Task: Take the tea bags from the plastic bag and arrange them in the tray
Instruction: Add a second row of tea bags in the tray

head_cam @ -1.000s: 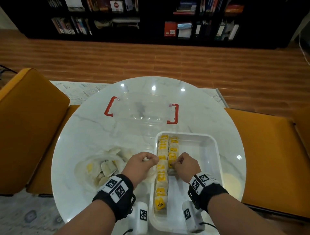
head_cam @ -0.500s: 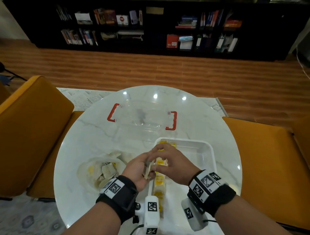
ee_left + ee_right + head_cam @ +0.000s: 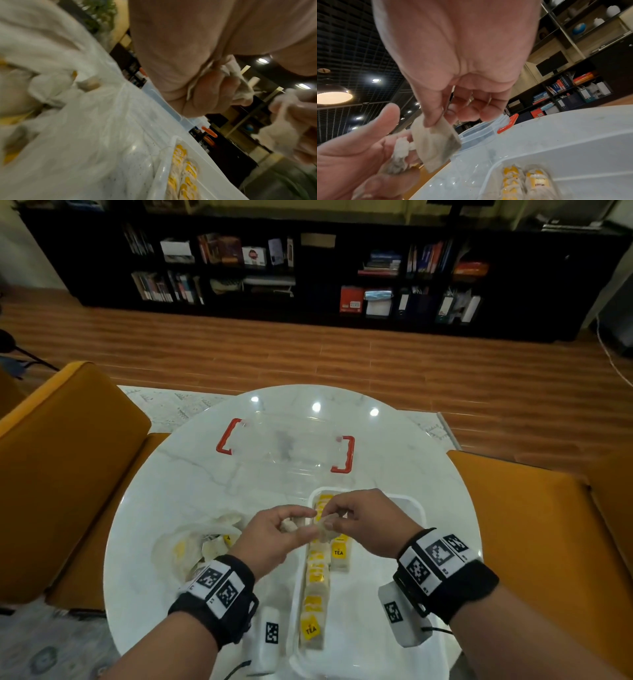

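Two hands meet above the tray: right hand pinches one tea bag, hanging long-axis down; left hand clutches another. Open row space lies at six o'clock.

Plastic bag blurred, edge-cropped

A round white marble table stood on a pale patterned rug, flanked by mustard-yellow chairs – beyond lay wood-plank flooring and dark bookshelves crowded with books and binders. Ceiling lamps glowed overhead.
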The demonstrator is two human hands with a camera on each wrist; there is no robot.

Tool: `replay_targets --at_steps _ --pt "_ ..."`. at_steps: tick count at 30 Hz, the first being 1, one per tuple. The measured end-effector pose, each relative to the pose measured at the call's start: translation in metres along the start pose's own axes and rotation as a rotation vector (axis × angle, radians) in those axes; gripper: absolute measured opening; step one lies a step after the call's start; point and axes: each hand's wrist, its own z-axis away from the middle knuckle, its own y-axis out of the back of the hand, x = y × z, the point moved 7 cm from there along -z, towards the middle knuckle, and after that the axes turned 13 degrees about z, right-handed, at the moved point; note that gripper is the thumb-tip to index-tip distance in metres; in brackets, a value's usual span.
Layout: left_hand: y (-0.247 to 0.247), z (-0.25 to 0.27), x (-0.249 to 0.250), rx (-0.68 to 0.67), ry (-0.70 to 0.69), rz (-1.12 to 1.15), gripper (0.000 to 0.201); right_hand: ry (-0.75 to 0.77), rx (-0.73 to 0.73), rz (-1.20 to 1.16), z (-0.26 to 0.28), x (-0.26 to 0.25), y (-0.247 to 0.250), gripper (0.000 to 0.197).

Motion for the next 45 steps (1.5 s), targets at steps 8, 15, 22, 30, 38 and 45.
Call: replay_targets --at_steps 8,15,22,30,38,45 --pt "-0.013 -0.003 0.017 0.014 -0.19 -0.144 0.004 -0.087 0.065 -0.187 0.005 0.017 -0.006 0.006" --pt "-0.004 -0.015 -0.011 0.087 -0.088 -0.228 0.011 -0.252 0.084 -0.285 0.01 0.052 -0.033 0.005" --pt "0.007 -0.017 -0.041 0.101 0.023 -0.418 0.011 -0.517 -0.167 -0.217 0.029 0.101 -0.098 0.012" --pt "0.013 -0.018 -0.051 0.071 0.061 -0.488 0.012 -0.648 -0.151 -0.264 0.029 0.109 -0.123 0.007" --pt "0.01 -0.018 -0.059 0.03 0.083 -0.488 0.011 -0.729 -0.105 -0.25 0.026 0.11 -0.131 0.011" --pt "0.011 -0.018 -0.064 0.018 0.089 -0.477 0.013 -0.752 -0.111 -0.215 0.024 0.108 -0.13 0.013"
